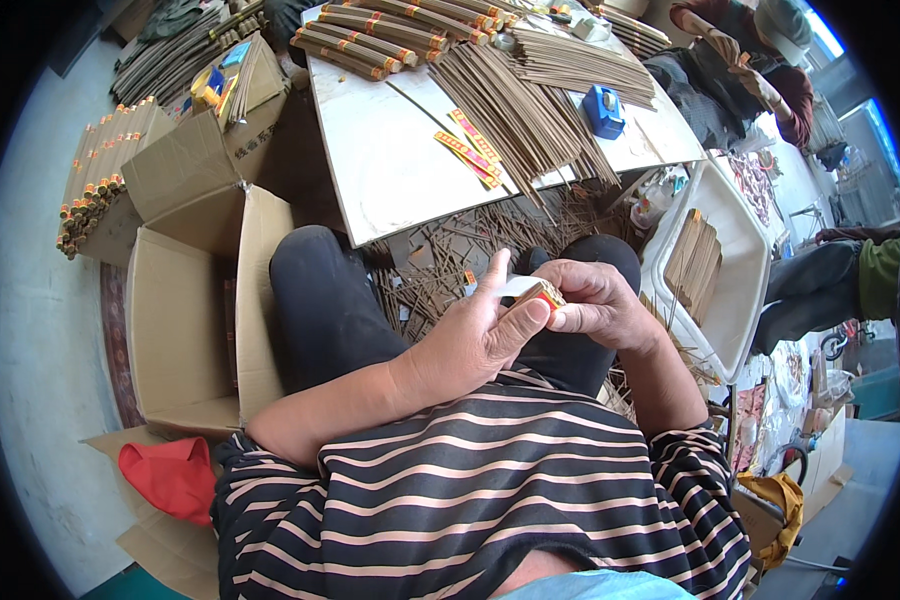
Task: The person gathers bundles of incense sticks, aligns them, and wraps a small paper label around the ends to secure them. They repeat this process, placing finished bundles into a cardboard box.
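Observation:
Above my lap, both hands meet around a short-looking bundle of brown sticks, seen nearly end-on, with a red and yellow label band around it. The thumb of my left hand presses against the band while its index finger points up. My right hand grips the bundle from the other side, thumb and fingers pinched on it. A whitish strip spans between the hands; I cannot tell whether it is tape or paper. The far end of the bundle is hidden.
A white table ahead bears loose sticks, label strips, a blue tape dispenser and banded bundles. An open cardboard box stands left, a white tub right. Fallen sticks litter the floor. Another person works at the far right.

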{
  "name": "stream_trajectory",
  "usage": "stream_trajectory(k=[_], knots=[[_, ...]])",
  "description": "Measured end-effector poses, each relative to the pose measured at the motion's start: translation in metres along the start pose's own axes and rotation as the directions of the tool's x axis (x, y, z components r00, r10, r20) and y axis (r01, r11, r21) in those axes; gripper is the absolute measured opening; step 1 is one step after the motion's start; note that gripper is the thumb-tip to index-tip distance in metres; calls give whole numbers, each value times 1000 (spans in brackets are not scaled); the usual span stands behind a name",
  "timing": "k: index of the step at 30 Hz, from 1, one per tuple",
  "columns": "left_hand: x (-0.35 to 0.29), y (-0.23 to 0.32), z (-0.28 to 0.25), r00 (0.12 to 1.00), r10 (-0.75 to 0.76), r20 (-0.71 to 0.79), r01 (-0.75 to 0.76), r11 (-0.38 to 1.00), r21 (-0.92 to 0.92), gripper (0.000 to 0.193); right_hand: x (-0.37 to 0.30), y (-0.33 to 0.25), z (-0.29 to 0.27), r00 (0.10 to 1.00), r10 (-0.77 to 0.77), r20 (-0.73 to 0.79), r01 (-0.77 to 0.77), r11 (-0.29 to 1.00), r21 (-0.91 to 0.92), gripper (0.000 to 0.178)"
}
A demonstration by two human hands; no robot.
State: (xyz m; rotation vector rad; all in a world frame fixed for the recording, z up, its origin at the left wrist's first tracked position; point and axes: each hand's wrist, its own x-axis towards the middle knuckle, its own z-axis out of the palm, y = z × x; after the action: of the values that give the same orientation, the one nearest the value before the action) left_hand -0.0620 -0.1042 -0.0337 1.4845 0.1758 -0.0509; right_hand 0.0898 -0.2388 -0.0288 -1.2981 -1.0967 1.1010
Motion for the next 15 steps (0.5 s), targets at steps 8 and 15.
stream_trajectory(k=[8, 15], knots=[[7, 0, 0, 979, -105, 174, 136, 975, -177, 88, -7, -10, -5, 993, 101, 60, -108, 988, 115, 32], [10, -8, 6, 990, -111, 92, 119, 989, -85, 85, -7, -22, -12, 993, 67, 100, -47, 981, -189, 31]])
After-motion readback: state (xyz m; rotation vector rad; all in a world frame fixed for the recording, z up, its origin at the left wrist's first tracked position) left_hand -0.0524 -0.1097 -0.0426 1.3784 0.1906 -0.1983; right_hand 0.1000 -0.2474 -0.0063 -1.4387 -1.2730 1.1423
